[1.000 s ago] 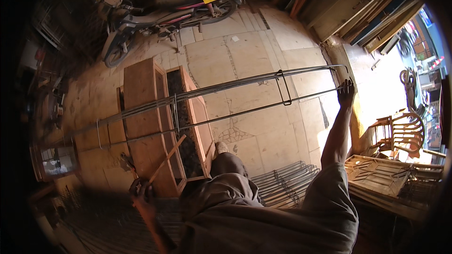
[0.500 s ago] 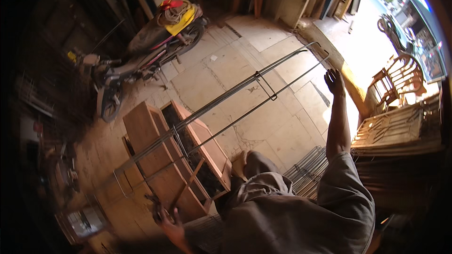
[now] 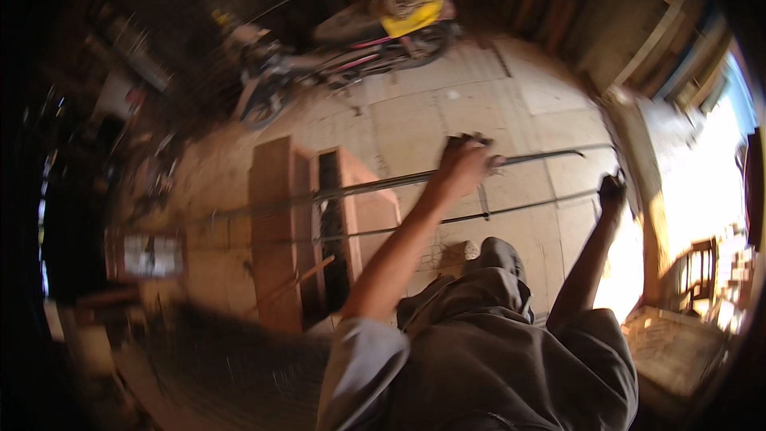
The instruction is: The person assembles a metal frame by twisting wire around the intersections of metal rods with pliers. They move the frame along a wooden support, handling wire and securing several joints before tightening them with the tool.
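Note:
A long narrow rebar cage, made of thin steel rods with cross ties, stretches across the view above the floor. My left hand is closed around its far rods, right of the middle. My right hand is closed at the right end of the cage, where the near rod meets the end. Both hands are somewhat blurred. The left part of the cage passes over an open-topped reddish wooden box, and its far left end fades into blur.
A motorbike carrying a yellow and red bundle stands at the far side. Boards lean along the far right wall. A raised ledge borders the bright doorway, with a wooden chair beyond it. A framed pane is at left.
My left hand has come up from the lower left and taken hold of the far rods. The right hand has closed on the cage's end. The whole view has turned.

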`<state>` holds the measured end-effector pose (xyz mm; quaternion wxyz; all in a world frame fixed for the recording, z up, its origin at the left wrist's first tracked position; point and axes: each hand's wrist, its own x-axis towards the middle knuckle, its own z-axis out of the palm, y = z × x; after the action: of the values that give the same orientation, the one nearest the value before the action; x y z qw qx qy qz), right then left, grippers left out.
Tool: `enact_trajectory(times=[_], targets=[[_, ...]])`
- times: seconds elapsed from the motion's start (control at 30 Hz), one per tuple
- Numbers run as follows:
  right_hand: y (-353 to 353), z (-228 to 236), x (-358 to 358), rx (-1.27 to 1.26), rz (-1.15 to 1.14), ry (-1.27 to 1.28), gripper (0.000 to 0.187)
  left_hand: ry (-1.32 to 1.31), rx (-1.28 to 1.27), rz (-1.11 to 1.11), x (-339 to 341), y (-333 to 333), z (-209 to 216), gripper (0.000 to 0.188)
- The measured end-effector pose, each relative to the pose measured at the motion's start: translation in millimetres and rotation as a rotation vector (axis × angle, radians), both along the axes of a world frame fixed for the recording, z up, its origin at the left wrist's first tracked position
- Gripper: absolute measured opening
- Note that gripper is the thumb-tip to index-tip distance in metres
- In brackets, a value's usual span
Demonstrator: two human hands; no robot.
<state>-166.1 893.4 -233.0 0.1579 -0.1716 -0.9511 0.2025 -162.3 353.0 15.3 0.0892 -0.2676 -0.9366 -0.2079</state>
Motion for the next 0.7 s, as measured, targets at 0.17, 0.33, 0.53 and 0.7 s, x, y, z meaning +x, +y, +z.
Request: enact_trajectory(times=[0.17, 0.33, 0.53, 0.7], targets=[[72.2, -19.7, 23.4, 0.584, 0.061, -0.234, 0.022, -0.219, 0.047, -0.071, -25.6, 70.0, -49.9, 0.049], [-6.9, 66.7, 15.7, 1.002, 0.236, -0.201, 0.025, -0.252, 0.085, 0.022, -7.9, 48.7, -45.9, 0.056], [16.1, 66.5, 10.2, 0.979, 0.127, -0.357, 0.026, -0.246, 0.123, 0.025, -11.5, 59.6, -46.3, 0.056], [10.9, 38.2, -0.9, 0.758, 0.147, -0.196, 0.027, -0.256, 0.141, 0.073, -2.1, 46.5, -51.0, 0.055]])
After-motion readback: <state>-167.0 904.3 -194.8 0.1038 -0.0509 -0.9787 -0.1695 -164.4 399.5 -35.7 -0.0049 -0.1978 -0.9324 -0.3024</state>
